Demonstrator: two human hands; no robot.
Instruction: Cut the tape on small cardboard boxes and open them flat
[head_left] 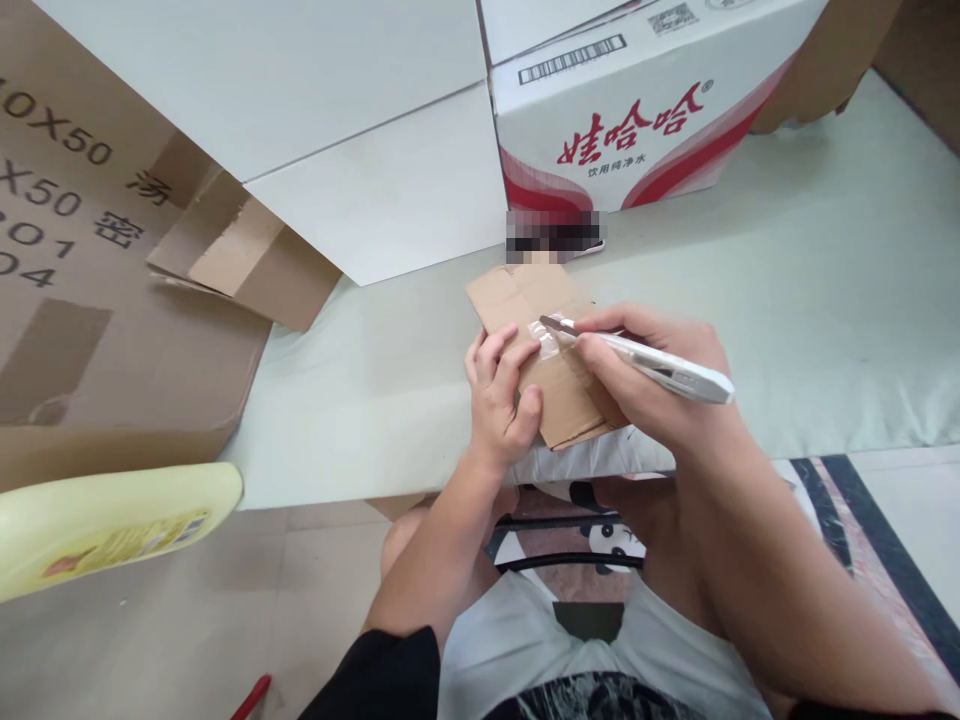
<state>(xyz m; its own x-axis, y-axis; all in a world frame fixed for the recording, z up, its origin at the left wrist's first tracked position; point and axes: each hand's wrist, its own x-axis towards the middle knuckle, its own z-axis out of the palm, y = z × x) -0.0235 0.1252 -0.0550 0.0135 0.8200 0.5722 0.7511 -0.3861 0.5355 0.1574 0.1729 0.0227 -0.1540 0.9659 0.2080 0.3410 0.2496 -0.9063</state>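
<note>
A small brown cardboard box (566,395) lies on the pale cloth surface in front of me, with a strip of clear tape (545,338) across its top. My left hand (501,385) grips the box's left side, fingers curled onto its top and thumb near the front edge. My right hand (660,370) is closed around a white utility knife (667,372). The knife slants down to the left, its dark blade tip at the tape. Whether the blade has pierced the tape I cannot tell. Part of the box is hidden under my right hand.
Behind the box stand a white-and-red water carton (637,130) and a plain white box (382,190). A blurred-out object (555,236) lies by the carton. To the left are a large brown carton (112,330) and a yellow bottle (120,520). The cloth-covered surface (825,300) ends just before my knees.
</note>
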